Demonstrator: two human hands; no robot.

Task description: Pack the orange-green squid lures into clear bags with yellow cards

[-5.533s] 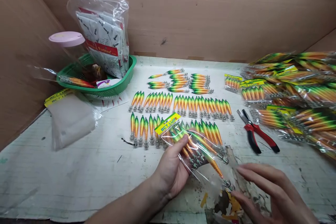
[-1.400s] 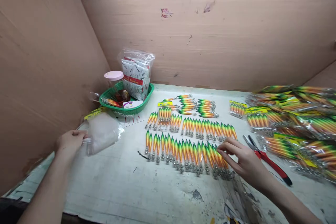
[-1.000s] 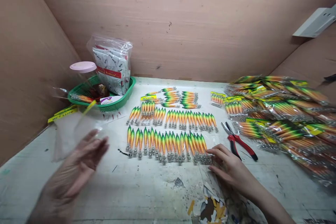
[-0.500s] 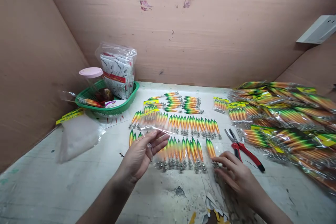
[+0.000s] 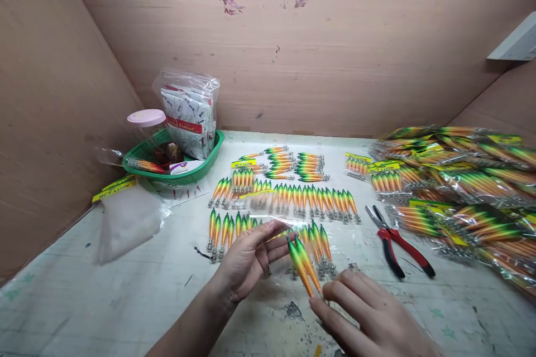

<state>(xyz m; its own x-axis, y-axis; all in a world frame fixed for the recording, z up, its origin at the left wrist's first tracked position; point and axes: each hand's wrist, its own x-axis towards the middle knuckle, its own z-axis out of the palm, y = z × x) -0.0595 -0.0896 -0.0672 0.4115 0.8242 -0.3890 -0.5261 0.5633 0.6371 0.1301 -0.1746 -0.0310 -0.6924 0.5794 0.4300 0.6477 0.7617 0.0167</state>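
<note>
My left hand (image 5: pixel 251 259) holds a clear plastic bag (image 5: pixel 276 217) with a yellow header, thumb on top and fingers beneath. Pinched by their hook ends in my right hand (image 5: pixel 364 312) are two fishing lures (image 5: pixel 304 262), green at the tip, then yellow and orange. Their green tips point up and left, close to the bag's opening beside my left fingers. Whether the tips are inside the bag I cannot tell. Behind my hands lie rows of loose lures (image 5: pixel 312 201) with metal hook crowns; part of the nearest row shows through the bag.
Red-handled pliers (image 5: pixel 397 242) lie to the right, before a heap of packed lures (image 5: pixel 469 178). At the back left stands a green basket (image 5: pixel 201 173) with a jar and packets. Empty header bags (image 5: pixel 129 223) lie in front of it. Cardboard walls (image 5: pixel 293 83) surround the table.
My right hand has picked up two lures from the right end of the front row and brought them left to the bag. My left hand with the bag has shifted slightly right.
</note>
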